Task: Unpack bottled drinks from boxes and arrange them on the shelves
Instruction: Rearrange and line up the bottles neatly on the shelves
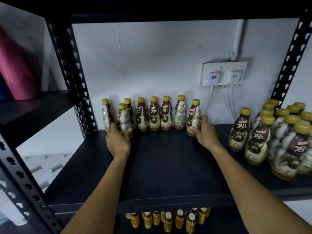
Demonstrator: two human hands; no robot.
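Fingers (193,129) partly behind the bottles (194,114)

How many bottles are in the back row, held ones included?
8. The left hand grips two bottles at the left end, five stand free along the wall, and the right hand grips one at the right end.

Shelf board (168,166): matt black, smooth.
Uprights (79,92): black-painted metal.
Bottles (166,114): glossy plastic, printed sleeves.
Caps (166,98): smooth gold plastic.
Wall (143,56): white paint, slightly rough.
Socket plate (222,73): glossy white plastic.
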